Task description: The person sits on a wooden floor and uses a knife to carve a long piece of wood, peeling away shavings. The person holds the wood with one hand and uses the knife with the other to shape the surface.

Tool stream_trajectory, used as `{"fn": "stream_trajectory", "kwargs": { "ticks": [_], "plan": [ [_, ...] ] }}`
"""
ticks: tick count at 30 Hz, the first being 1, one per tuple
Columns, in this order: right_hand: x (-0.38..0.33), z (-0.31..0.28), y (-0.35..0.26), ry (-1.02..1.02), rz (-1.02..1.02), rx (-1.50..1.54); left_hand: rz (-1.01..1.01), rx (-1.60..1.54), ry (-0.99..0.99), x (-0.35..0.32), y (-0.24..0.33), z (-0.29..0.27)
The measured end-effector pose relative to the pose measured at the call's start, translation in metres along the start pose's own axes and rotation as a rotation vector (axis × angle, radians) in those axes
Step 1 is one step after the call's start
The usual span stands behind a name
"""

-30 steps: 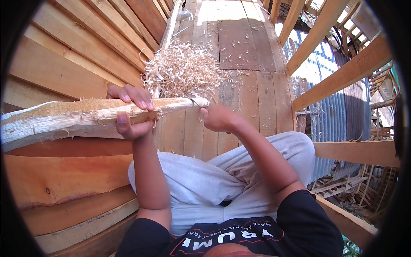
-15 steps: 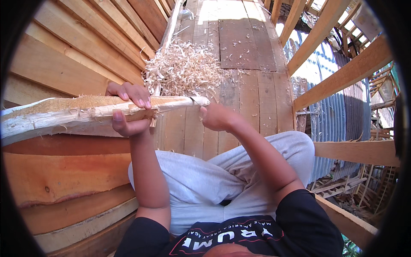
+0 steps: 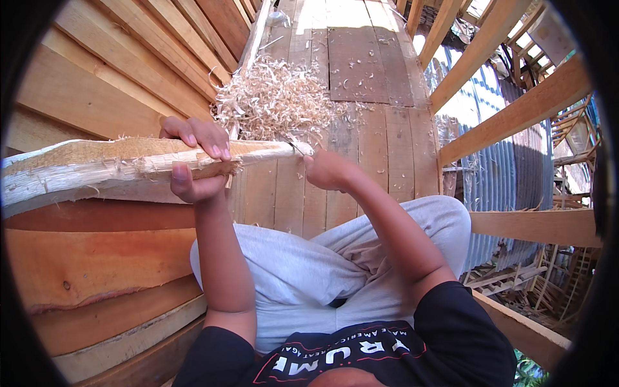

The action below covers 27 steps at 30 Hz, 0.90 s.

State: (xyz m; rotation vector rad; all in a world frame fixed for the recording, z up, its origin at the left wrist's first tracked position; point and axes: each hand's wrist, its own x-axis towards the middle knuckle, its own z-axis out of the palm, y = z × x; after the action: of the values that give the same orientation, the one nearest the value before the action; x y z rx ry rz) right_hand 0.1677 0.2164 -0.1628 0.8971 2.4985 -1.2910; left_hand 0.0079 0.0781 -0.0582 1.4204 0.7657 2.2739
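A long, roughly hewn piece of wood (image 3: pixel 84 169) comes in from the left and narrows to a pale, shaved tip near the middle. My left hand (image 3: pixel 198 158) is wrapped round it, thumb on the near side and fingers over the far side. At the tip, my right hand (image 3: pixel 330 171) is closed in a fist on a knife (image 3: pixel 295 147). Only a thin dark blade shows, lying slantwise against the wood's end; the handle is hidden in the fist.
A heap of curled wood shavings (image 3: pixel 274 97) lies on the plank floor (image 3: pixel 361 71) beyond the wood. Stacked boards (image 3: pixel 97 251) line my left side. Wooden rails (image 3: pixel 509 113) stand on the right, with corrugated metal sheets (image 3: pixel 496 168) past them. My crossed legs (image 3: pixel 303 271) are close below.
The blade has shifted slightly and now slants more steeply at the tip. My right hand has moved only a little; my left hand keeps its grip.
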Motion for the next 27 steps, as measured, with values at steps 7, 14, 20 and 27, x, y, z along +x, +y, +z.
{"fn": "stream_trajectory", "kwargs": {
  "ticks": [7, 14, 20, 27],
  "plan": [
    [0.009, -0.013, -0.007, -0.155, 0.158, 0.114, -0.003, 0.099, 0.030, 0.010, -0.004, 0.005],
    [0.012, -0.006, -0.007, -0.031, 0.043, 0.060, 0.007, 0.038, 0.014, 0.004, 0.003, -0.010],
    [0.003, 0.009, 0.009, -0.016, -0.023, -0.014, 0.006, 0.145, 0.057, 0.009, -0.001, 0.010],
    [0.044, 0.010, 0.011, 0.011, 0.036, -0.031, -0.008, 0.083, 0.041, 0.003, -0.004, 0.009]
  ]
}}
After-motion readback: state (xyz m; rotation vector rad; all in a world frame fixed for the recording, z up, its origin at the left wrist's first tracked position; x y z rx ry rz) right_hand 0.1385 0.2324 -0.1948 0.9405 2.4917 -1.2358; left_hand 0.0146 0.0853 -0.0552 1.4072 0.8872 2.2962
